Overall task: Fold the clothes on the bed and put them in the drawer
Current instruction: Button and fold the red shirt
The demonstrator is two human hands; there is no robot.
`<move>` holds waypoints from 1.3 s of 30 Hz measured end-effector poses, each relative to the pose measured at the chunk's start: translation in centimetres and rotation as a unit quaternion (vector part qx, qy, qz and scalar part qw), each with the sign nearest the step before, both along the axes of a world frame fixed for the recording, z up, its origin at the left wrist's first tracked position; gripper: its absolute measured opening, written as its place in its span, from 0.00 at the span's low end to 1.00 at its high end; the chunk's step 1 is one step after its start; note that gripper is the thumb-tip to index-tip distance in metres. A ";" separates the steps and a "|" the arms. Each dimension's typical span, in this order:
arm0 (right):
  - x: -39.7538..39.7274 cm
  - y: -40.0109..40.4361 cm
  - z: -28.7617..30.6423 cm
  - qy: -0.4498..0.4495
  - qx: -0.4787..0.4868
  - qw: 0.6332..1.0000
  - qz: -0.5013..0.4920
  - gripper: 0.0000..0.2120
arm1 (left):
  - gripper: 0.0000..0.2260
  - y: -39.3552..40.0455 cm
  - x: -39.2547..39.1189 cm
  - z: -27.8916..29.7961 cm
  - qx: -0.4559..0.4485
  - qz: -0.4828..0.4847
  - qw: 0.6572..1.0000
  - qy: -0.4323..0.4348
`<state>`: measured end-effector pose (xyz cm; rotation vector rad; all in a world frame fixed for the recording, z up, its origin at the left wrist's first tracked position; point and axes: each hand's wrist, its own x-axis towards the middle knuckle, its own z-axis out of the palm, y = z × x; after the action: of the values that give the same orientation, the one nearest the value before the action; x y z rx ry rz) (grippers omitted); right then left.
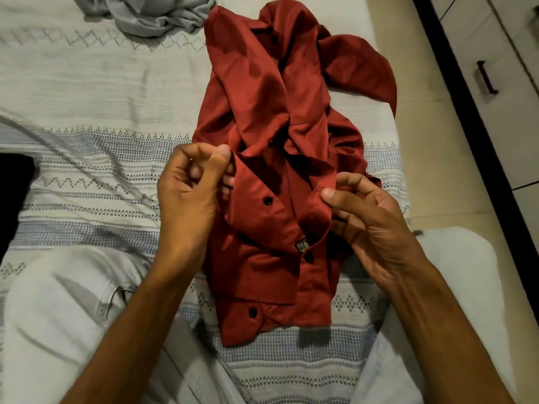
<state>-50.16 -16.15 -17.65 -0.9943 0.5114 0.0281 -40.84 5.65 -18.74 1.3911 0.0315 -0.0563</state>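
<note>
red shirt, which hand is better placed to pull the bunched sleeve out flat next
Probably the right hand: it pinches the red shirt on the side where the sleeve bunches; the left hand grips the opposite edge.

The shirt (271,176) lies on the bed (87,91), a crumpled cloth (151,16) behind it, drawers (495,68) right.

One red shirt (280,158), one grey garment (151,16), two hands

Both forearms reach forward from below; the left hand (192,188) pinches with thumb and curled fingers, the right hand (364,217) likewise, thumb on top
</note>
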 end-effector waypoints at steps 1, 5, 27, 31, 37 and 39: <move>0.0 0.2 0.2 0.002 -0.010 1.000 0.003 0.20 | 0.05 0.1 0.0 0.2 0.021 0.014 0.999 -0.025; 0.0 1.2 0.8 0.011 -0.035 0.999 -0.010 0.22 | 0.05 0.5 -0.7 0.6 0.195 0.007 0.971 -0.141; -0.1 0.9 0.5 0.019 -0.058 0.998 -0.018 0.16 | 0.09 -1.5 -3.2 -0.7 0.459 -0.218 0.840 -0.190; 0.1 0.8 0.4 0.026 -0.032 0.999 -0.009 0.17 | 0.13 -1.9 -2.7 -1.8 0.520 -0.254 0.806 -0.122; -0.1 0.7 0.1 0.012 0.052 0.999 0.012 0.15 | 0.10 -1.5 -1.8 -2.0 0.534 -0.270 0.795 -0.099; -0.2 0.6 0.2 -0.006 0.052 0.998 0.031 0.14 | 0.15 -1.2 -1.7 -1.9 0.517 -0.273 0.806 -0.095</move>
<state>-50.38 -15.57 -17.42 -0.9079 0.4643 0.1031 -42.58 4.46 -20.65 2.4638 -0.5961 -0.4331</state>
